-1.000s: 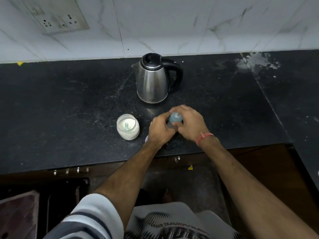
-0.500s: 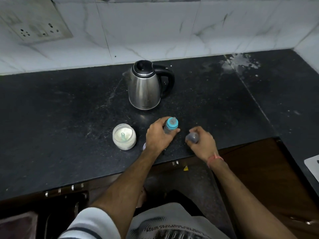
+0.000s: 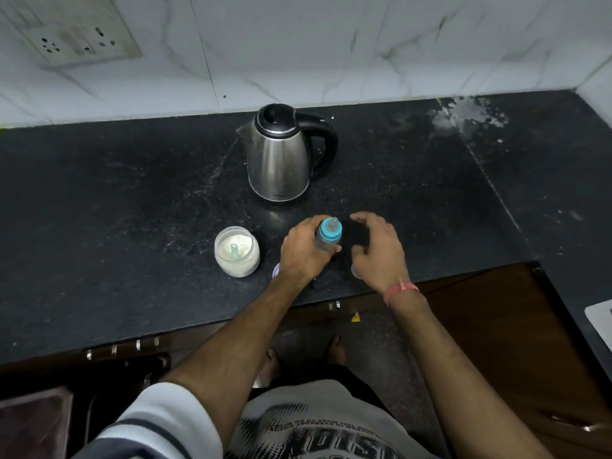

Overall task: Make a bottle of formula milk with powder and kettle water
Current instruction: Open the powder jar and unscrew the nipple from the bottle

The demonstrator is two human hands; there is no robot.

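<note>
A person's left hand (image 3: 303, 251) holds a baby bottle (image 3: 328, 235) in a firm grip, fingers curled round its clear body, near the front edge of a black stone table (image 3: 132, 200). The bottle stands roughly upright, its teal collar and teat on top. The right hand (image 3: 381, 248) hovers just beside the bottle, its grip wide, fingers loosely curved and holding nothing; a red thread (image 3: 400, 289) circles the wrist. To the left of the bottle sits an open jar of white powder (image 3: 236, 251) with a scoop standing in it. Behind the hands stands a steel kettle (image 3: 281, 157), lid closed, black handle turned to the right. White stains (image 3: 463, 115) mark the table's far right corner below a marble-tiled wall (image 3: 331, 44) bearing a socket plate (image 3: 73, 31).
</note>
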